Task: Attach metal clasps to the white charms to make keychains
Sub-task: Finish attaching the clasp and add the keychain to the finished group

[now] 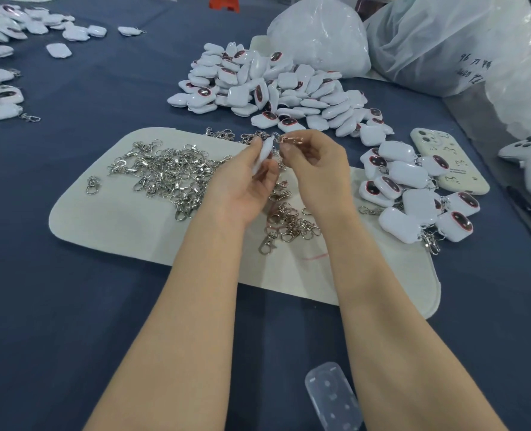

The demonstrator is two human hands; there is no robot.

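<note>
- Well, I see the blue table (pixel 71 275) spreading under and around both hands.
- Clear plastic bags (pixel 444 42) sit far beyond the right hand (pixel 317 163), toward the far right.
- I have a cream mat (pixel 118 225) lying directly beneath both hands.
- A pile of loose white charms (pixel 273 85) lies beyond the hands, just past the mat's far edge.
- Finished keychains (pixel 413 194) cluster just right of the right hand.
- A heap of silver clasps (pixel 164 172) lies on the mat, left of the left hand (pixel 245 178); some rosy clasps (pixel 289 219) lie below, between the wrists.
- I read the left hand as curled, gripping one white charm (pixel 265 150) edge-on between thumb and fingertips.
- The right hand pinches a metal clasp (pixel 290 139) between thumb and forefinger, meeting the charm's top end.
</note>
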